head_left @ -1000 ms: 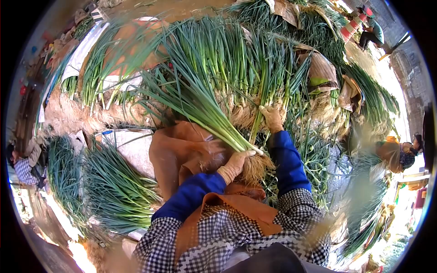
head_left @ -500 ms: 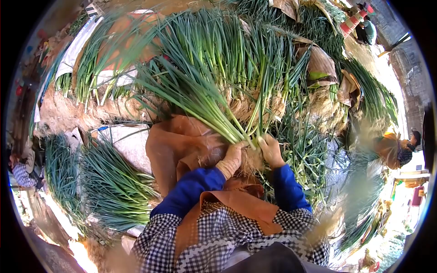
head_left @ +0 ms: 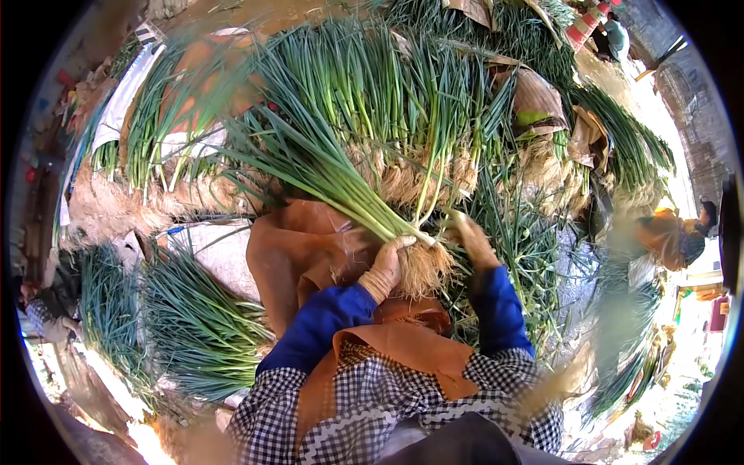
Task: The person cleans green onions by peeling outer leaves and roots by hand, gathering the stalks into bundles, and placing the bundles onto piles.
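My left hand (head_left: 386, 263) is wrapped round the white ends of a bunch of spring onions (head_left: 341, 182). Their green leaves fan out to the upper left, and the straw-coloured roots (head_left: 426, 271) hang out past my thumb. A single stalk (head_left: 425, 198) slants up from the root end, apart from the main bunch. Just right of the roots is my right hand (head_left: 471, 240), raised and blurred, its fingers too smeared to show whether anything is in them. Brown cloth (head_left: 302, 244) covers my lap under the bunch.
A long row of spring onions (head_left: 364, 85) with roots towards me lies ahead. Another pile (head_left: 198, 318) is at left beside a white sack (head_left: 221, 252). Loose leaves (head_left: 523, 263) litter the right side. Other people sit at far right (head_left: 674, 236) and far left (head_left: 46, 314).
My right hand has moved off the stalk bases, slightly to the right. The bunch in my left hand has tilted, and its roots now show more fully.
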A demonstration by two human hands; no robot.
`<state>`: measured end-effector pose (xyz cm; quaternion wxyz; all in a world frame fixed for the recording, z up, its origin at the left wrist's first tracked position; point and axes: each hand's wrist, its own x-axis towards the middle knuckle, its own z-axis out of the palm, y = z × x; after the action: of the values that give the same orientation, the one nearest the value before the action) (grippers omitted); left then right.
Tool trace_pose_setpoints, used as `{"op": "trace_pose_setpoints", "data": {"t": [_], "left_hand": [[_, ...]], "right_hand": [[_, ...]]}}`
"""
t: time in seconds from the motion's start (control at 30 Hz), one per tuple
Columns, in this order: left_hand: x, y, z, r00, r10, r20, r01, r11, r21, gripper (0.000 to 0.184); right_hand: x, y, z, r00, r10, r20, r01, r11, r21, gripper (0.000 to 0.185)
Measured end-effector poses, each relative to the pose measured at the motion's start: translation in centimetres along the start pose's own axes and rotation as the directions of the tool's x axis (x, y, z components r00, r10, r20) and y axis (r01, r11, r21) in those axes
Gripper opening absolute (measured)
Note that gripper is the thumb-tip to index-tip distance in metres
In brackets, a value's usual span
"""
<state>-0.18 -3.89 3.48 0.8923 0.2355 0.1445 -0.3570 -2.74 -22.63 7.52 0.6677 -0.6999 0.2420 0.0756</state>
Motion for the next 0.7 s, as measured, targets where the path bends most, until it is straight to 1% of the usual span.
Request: {"op": "trace_pose_setpoints", "data": {"t": [0.03,0.07,0.1,0.13,0.17,0.2,0.23,0.27,0.3,0.33,0.37,0.4,0.43,0.47,0.5,0.53,0.57,0.6,0.63,0.67,0.7], "left_hand": [[-0.1,-0.1,-0.3,1.000,0.009,0.002,-0.009,1.000,0.010,0.026],[0.1,-0.3,-1.1,1.000,0.014,0.001,-0.014,1.000,0.023,0.026],[0.2,-0.3,-1.5,1.000,0.018,0.004,-0.018,0.999,0.037,0.025],[0.3,0.0,-2.1,0.995,-0.074,-0.073,0.079,0.995,0.065,0.025],[0.7,-0.3,-3.5,0.998,0.008,-0.069,0.001,0.992,0.129,0.025],[0.6,-0.1,-4.6,0.997,0.039,0.065,-0.045,0.995,0.089,0.024],[0.8,0.2,-5.0,0.977,0.073,0.199,-0.083,0.996,0.042,0.024],[-0.5,0.8,-2.3,0.994,0.067,0.081,-0.062,0.996,-0.067,0.026],[-0.9,1.0,-1.2,0.987,-0.031,0.157,0.052,0.990,-0.131,0.033],[-0.7,0.9,-1.5,0.978,-0.119,0.169,0.133,0.989,-0.071,0.037],[-0.3,1.0,-1.8,0.963,-0.201,0.178,0.205,0.979,-0.004,0.041],[-0.7,1.6,-0.4,0.962,-0.205,0.179,0.207,0.978,0.009,0.041],[-1.3,1.7,1.0,0.973,-0.112,0.202,0.110,0.994,0.022,0.042],[-1.5,1.9,2.2,0.973,-0.014,0.231,0.008,1.000,0.027,0.043],[-1.4,2.1,1.7,0.945,-0.025,0.325,0.046,0.997,-0.056,0.046],[-1.5,2.5,1.7,0.929,0.084,0.361,-0.058,0.995,-0.082,0.046],[-1.6,2.9,1.9,0.900,0.192,0.392,-0.161,0.981,-0.111,0.045],[-2.0,3.6,3.0,0.831,0.149,0.536,-0.038,0.976,-0.212,0.046],[-2.0,4.7,3.5,0.808,0.155,0.568,-0.068,0.983,-0.171,0.046],[-1.0,5.4,3.4,0.768,0.148,0.623,-0.029,0.980,-0.197,0.043],[-0.1,5.6,2.8,0.728,0.143,0.671,0.013,0.975,-0.222,0.039]], "right_hand": [[2.3,0.7,1.9,0.998,-0.035,0.058,0.025,0.987,0.159,0.041],[4.5,1.0,2.9,0.975,-0.151,0.164,0.131,0.983,0.127,0.040],[5.6,0.3,4.0,0.928,-0.261,0.267,0.242,0.965,0.104,0.039],[6.0,0.1,5.0,0.953,-0.252,0.168,0.256,0.967,-0.002,0.034],[5.5,-1.1,6.3,0.968,-0.246,0.058,0.251,0.962,-0.108,0.030],[4.5,-2.9,7.4,0.990,-0.132,-0.039,0.099,0.881,-0.463,0.027],[2.7,-4.6,7.7,0.967,-0.243,0.078,0.230,0.699,-0.677,0.031],[4.6,-1.9,7.9,0.873,-0.442,0.204,0.480,0.711,-0.514,0.035],[3.7,-2.9,7.9,0.793,-0.528,0.304,0.593,0.555,-0.583,0.038],[2.9,-3.9,8.0,0.694,-0.601,0.396,0.684,0.377,-0.625,0.042],[3.8,-4.0,7.3,0.693,-0.608,0.387,0.682,0.379,-0.626,0.042],[5.5,-3.9,6.3,0.748,-0.624,0.226,0.606,0.503,-0.616,0.041],[7.1,-3.8,4.9,0.791,-0.609,0.062,0.525,0.623,-0.580,0.042],[9.5,-4.6,2.5,0.893,-0.424,-0.152,0.276,0.783,-0.558,0.041],[11.6,-5.7,-0.4,0.916,-0.202,-0.346,0.014,0.879,-0.476,0.040],[12.1,-6.4,-2.4,0.857,-0.258,-0.446,-0.098,0.768,-0.633,0.034],[12.5,-6.9,-4.4,0.786,-0.331,-0.521,-0.228,0.628,-0.744,0.029],[14.9,-4.8,-6.3,0.838,-0.281,-0.469,-0.279,0.518,-0.809,0.024],[19.1,-1.3,-8.1,0.917,-0.226,-0.328,-0.197,0.457,-0.867,0.039],[23.1,2.0,-9.7,0.970,-0.164,-0.177,-0.096,0.414,-0.905,0.055],[21.1,0.8,-9.5,0.966,-0.218,-0.137,0.039,0.651,-0.758,0.051]]}}
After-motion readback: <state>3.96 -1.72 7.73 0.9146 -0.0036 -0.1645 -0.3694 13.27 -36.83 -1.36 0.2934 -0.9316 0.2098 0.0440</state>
